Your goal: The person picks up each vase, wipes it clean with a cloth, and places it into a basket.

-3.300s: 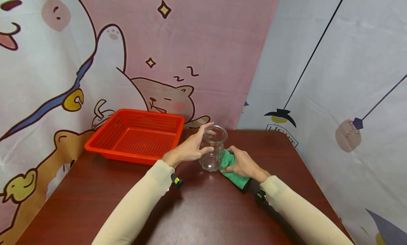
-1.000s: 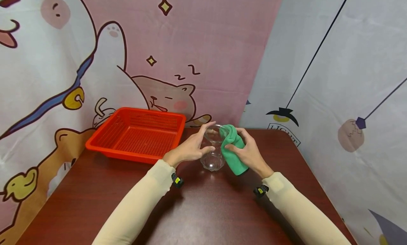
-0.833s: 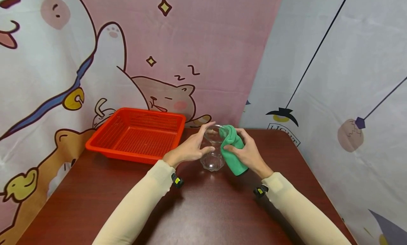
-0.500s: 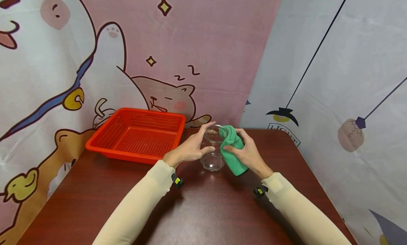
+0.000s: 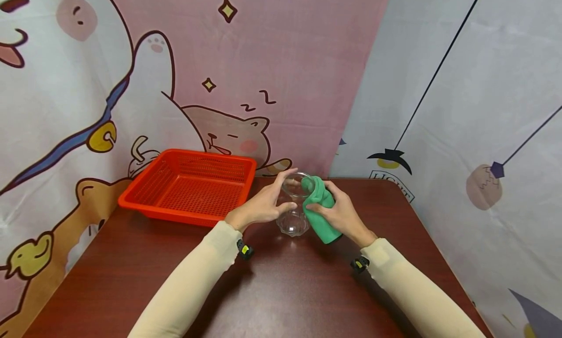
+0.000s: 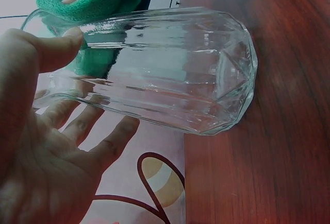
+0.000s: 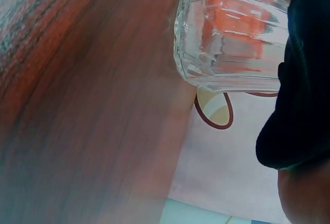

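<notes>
A clear glass jar (image 5: 293, 224) with a flared rim and a faceted base stands upright on the table in the head view. My left hand (image 5: 262, 204) holds it around the neck, thumb on the near side and fingers behind, as the left wrist view shows. Bunched in my right hand (image 5: 344, 213) is a green cloth (image 5: 324, 227), pressed against the jar's right side at the rim. Part of the cloth shows through the glass at the mouth. In the right wrist view the cloth's dark side (image 7: 309, 80) covers the jar's upper part and most of the hand.
A red perforated plastic basket (image 5: 175, 214) stands on the table's left, just beyond my left wrist. The dark reddish-brown table (image 5: 281, 289) reaches back to a cartoon-printed cloth wall (image 5: 285, 60), with a pale one along the right.
Over three seconds my right hand has raised the cloth from the jar's lower right side to its rim. Just now it has shifted slightly down and left. My left hand keeps its place.
</notes>
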### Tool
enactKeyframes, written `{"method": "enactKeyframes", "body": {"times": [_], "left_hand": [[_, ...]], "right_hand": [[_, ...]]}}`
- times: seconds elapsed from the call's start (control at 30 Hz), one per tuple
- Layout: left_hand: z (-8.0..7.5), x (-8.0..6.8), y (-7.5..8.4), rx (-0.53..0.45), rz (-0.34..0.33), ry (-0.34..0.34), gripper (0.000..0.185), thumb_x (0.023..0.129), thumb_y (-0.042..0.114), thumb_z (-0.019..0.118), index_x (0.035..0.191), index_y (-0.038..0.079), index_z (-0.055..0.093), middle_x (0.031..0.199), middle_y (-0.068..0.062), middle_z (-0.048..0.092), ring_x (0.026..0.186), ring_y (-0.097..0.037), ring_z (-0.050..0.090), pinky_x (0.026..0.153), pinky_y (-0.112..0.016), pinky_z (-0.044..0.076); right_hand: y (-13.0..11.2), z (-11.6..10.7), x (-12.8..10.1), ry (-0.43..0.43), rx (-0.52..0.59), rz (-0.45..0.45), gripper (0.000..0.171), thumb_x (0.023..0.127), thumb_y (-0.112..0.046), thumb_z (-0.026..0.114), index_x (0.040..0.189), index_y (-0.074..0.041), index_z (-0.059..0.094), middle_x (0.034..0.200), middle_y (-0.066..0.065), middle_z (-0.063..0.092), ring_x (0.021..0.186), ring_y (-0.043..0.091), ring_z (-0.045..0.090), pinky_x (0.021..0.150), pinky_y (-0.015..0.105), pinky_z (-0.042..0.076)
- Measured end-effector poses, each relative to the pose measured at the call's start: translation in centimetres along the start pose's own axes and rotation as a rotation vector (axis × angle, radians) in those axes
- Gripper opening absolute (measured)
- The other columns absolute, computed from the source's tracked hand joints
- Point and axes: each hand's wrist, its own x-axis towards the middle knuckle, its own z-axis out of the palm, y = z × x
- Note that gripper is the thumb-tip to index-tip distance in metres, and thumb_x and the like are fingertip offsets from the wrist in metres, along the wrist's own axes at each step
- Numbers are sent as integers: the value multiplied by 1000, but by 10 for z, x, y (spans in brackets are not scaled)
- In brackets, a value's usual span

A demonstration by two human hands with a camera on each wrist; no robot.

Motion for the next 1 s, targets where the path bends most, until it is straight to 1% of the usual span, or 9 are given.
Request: {"method": "enactKeyframes", "body": {"times": [0.23, 0.33, 0.53, 0.67, 0.8, 0.9, 1.0], "left_hand": [[0, 1, 1, 7, 5, 8, 99, 110, 14, 81, 184, 26, 15, 168, -11, 63, 154, -34, 66, 132, -59, 51], [-1, 1, 1, 6, 4, 10, 99, 110, 14, 81, 184, 27, 16, 167, -10, 63, 155, -34, 66, 132, -58, 52], [0, 2, 0, -5, 7, 7, 100, 111, 13, 80, 185, 27, 15, 168, -13, 63, 155, -35, 66, 131, -60, 52], [0, 1, 0, -14, -1, -1, 100, 111, 13, 80, 185, 27, 14, 169, -15, 62, 156, -36, 64, 132, -61, 51], [0, 1, 0, -21, -5, -3, 100, 111, 13, 79, 185, 27, 13, 169, -17, 61, 157, -36, 63, 132, -61, 51], [1, 1, 0, -23, -4, -4, 99, 112, 13, 79, 185, 27, 13, 170, -18, 61, 156, -37, 64, 129, -62, 53], [1, 1, 0, -28, -8, -5, 99, 112, 14, 79, 185, 27, 13, 170, -17, 61, 156, -36, 64, 127, -61, 55]], "right_hand": [[4, 1, -2, -30, -74, 16, 69, 96, -38, 99, 156, -25, 68, 132, 3, 82, 105, 21, 77, 90, 37, 64], [5, 0, -2, -36, -102, 21, 69, 95, -38, 100, 155, -24, 69, 129, 2, 83, 103, 20, 77, 89, 38, 64], [8, 0, -3, -61, -161, 16, 68, 93, -40, 101, 152, -23, 71, 127, 1, 83, 103, 19, 77, 89, 40, 63], [10, 0, -3, -93, -189, 17, 69, 93, -45, 101, 152, -24, 71, 128, -1, 83, 104, 16, 76, 91, 39, 63], [11, -2, -4, -121, -204, 29, 71, 93, -47, 101, 152, -22, 71, 127, -1, 83, 101, 14, 75, 89, 37, 62], [11, -2, -5, -132, -216, 32, 71, 93, -47, 101, 151, -21, 71, 125, 0, 83, 99, 14, 74, 88, 36, 62], [13, -3, -6, -139, -223, 31, 70, 92, -47, 102, 150, -20, 72, 124, -1, 83, 98, 13, 74, 87, 35, 62]]}}
